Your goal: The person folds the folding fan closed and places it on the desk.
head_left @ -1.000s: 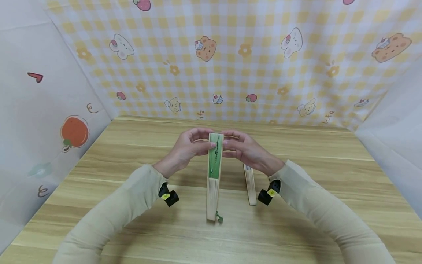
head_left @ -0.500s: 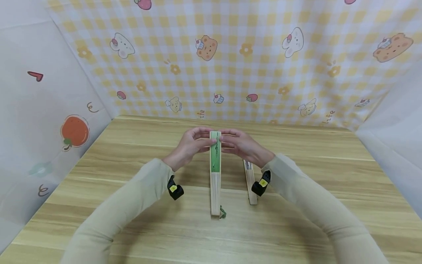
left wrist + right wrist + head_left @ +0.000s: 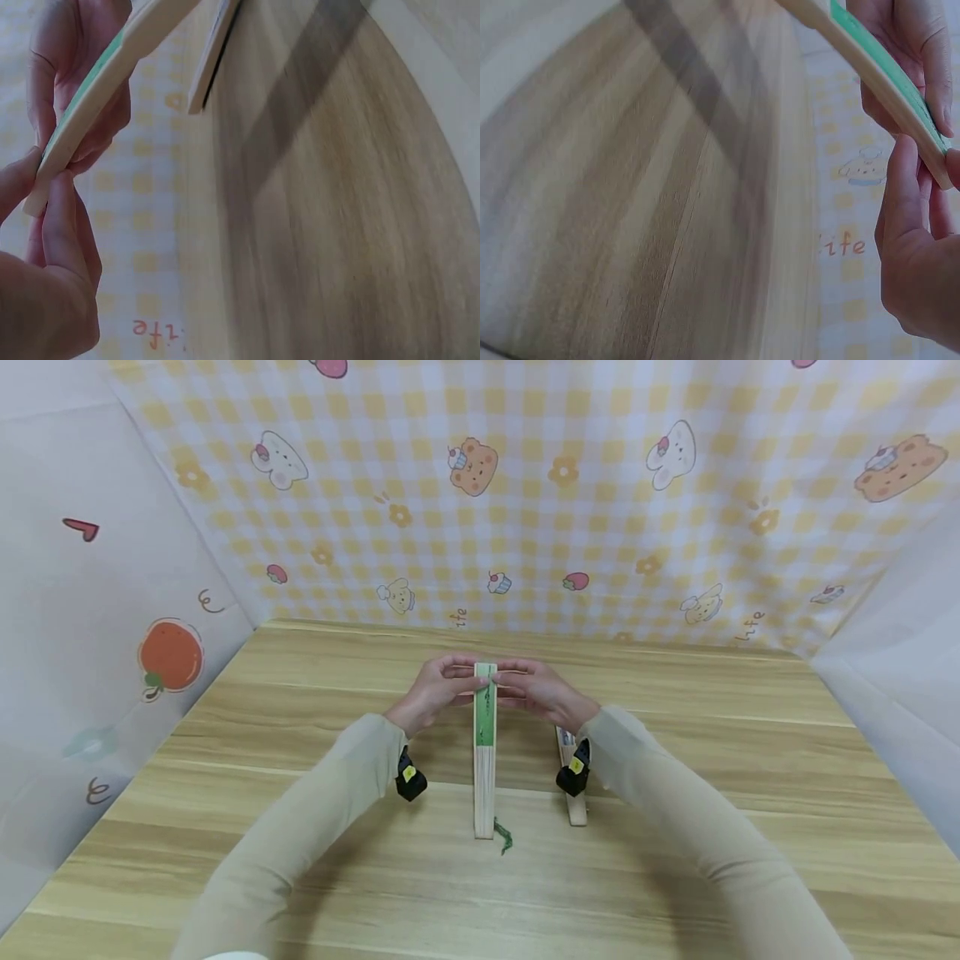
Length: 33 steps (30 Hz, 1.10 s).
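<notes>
A folded hand fan point(image 3: 486, 722) with a green leaf and pale wooden ribs points lengthwise away from me at the middle of the head view. My left hand point(image 3: 433, 692) pinches its far end from the left, thumb on the green top. From the other side my right hand point(image 3: 546, 693) pinches the same end, and the two thumbs nearly meet. A green tassel point(image 3: 503, 837) hangs by the fan's near end. In the left wrist view the fan point(image 3: 90, 105) slants between both hands; its closed ribs point(image 3: 889, 97) also show in the right wrist view.
A second folded fan point(image 3: 577, 812) lies on the wooden table point(image 3: 712, 760), partly hidden under my right wrist and its camera point(image 3: 573, 768). Behind the table hangs a yellow checked cloth point(image 3: 562, 518). A white cloth wall point(image 3: 67, 635) stands at the left.
The fan's near end has shifted farther from me and the fan looks straighter and narrower. Both forearms have drawn inward, with the right wrist now over the second fan.
</notes>
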Tool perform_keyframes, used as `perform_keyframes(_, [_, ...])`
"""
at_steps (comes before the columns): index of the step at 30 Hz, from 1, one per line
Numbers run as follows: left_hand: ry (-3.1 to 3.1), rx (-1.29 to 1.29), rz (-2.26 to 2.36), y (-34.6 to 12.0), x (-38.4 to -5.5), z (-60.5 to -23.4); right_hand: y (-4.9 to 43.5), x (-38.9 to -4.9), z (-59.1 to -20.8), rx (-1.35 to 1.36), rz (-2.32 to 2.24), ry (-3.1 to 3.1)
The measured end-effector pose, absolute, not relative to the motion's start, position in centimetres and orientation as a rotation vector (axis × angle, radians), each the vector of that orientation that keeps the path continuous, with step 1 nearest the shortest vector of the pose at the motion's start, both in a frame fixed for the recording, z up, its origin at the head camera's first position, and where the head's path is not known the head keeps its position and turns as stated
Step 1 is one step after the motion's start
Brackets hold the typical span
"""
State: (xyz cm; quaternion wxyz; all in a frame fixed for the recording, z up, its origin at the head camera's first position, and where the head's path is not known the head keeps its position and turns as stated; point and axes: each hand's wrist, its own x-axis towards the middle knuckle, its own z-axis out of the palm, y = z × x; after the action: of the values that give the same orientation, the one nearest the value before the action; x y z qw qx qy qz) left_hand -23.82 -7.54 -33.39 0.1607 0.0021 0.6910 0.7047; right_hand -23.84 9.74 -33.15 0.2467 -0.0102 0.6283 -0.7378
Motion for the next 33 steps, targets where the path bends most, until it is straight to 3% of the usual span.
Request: perform_keyframes(33, [2.035,0.027,1.780,-7.9,-26.7,-36.7,8.7,-26.4,-36.2,0.130,-1.879,1.904])
